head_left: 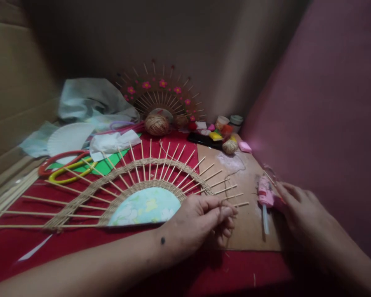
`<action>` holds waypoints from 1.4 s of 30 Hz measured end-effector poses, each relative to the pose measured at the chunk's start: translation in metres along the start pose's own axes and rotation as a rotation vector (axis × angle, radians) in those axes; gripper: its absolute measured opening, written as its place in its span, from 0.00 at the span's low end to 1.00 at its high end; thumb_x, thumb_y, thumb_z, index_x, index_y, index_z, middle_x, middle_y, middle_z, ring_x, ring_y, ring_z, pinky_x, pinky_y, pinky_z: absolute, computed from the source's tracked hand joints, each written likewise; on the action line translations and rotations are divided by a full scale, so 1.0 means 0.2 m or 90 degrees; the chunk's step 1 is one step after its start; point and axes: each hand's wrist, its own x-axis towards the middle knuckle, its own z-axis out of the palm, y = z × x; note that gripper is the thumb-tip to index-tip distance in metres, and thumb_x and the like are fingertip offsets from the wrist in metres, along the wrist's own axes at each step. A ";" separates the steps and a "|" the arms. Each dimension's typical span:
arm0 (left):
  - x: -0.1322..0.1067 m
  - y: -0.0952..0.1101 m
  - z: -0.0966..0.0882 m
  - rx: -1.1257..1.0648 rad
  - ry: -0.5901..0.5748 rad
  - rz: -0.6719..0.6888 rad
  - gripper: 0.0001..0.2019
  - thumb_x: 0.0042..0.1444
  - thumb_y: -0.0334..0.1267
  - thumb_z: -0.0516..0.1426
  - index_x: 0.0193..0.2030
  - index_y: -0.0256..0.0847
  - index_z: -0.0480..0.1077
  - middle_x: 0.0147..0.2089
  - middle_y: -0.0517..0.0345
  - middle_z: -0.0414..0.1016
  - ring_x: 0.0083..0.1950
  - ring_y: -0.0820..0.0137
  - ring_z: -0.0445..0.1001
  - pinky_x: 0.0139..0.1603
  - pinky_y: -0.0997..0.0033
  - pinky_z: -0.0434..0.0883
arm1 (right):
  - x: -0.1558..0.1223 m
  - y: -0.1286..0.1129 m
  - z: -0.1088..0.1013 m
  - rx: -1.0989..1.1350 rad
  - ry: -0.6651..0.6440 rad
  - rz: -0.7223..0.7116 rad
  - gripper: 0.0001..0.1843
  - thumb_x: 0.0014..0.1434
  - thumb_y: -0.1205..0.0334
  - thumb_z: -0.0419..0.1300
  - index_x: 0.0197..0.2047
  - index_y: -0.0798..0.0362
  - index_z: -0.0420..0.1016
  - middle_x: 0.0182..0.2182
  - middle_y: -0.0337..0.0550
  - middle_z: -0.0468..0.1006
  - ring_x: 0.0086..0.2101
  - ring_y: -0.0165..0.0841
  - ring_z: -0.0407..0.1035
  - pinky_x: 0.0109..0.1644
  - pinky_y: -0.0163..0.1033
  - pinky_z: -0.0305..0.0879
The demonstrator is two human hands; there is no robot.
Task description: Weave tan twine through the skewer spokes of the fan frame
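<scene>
A half-round fan frame (132,165) of thin sticks, woven with brown twine, lies on the red cloth. Its centre is a light-blue floral half disc (145,206). At the fan's right end, my left hand (210,218) is closed in a pinch on a strand of twine (226,189), partly hidden by the fingers. My right hand (297,202) is closed beside the pink glue gun (266,192), whose clear glue stick points toward me. A thin, shiny object (268,175) juts out beyond the right fingertips; its kind is too blurred to tell.
A finished flowered fan (162,88) stands at the back behind a large twine ball (156,124). A small twine ball (230,146) sits on the brown board (250,235) near a black phone (205,140). Red and yellow handles (71,171) lie left. A pink wall (327,103) bounds the right.
</scene>
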 end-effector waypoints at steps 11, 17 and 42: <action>0.00 0.02 -0.02 0.033 -0.015 0.042 0.13 0.55 0.37 0.52 0.24 0.32 0.68 0.21 0.57 0.69 0.20 0.77 0.67 0.24 0.77 0.65 | 0.20 -0.70 0.01 0.504 -0.125 0.078 0.11 0.59 0.59 0.54 0.40 0.50 0.77 0.38 0.45 0.76 0.39 0.35 0.72 0.43 0.40 0.70; 0.03 0.00 -0.05 0.114 0.030 0.067 0.06 0.51 0.29 0.51 0.32 0.34 0.69 0.22 0.62 0.68 0.20 0.79 0.65 0.22 0.80 0.63 | 0.33 -0.68 0.00 0.520 -0.078 0.090 0.09 0.57 0.60 0.56 0.32 0.52 0.77 0.28 0.41 0.78 0.30 0.32 0.72 0.32 0.36 0.69; 0.12 0.28 -0.35 0.397 0.379 0.216 0.07 0.48 0.31 0.54 0.32 0.35 0.72 0.26 0.59 0.73 0.26 0.74 0.70 0.28 0.75 0.67 | 0.67 -0.62 0.37 0.157 -0.159 0.023 0.09 0.52 0.68 0.53 0.26 0.56 0.74 0.22 0.43 0.75 0.23 0.28 0.63 0.26 0.34 0.51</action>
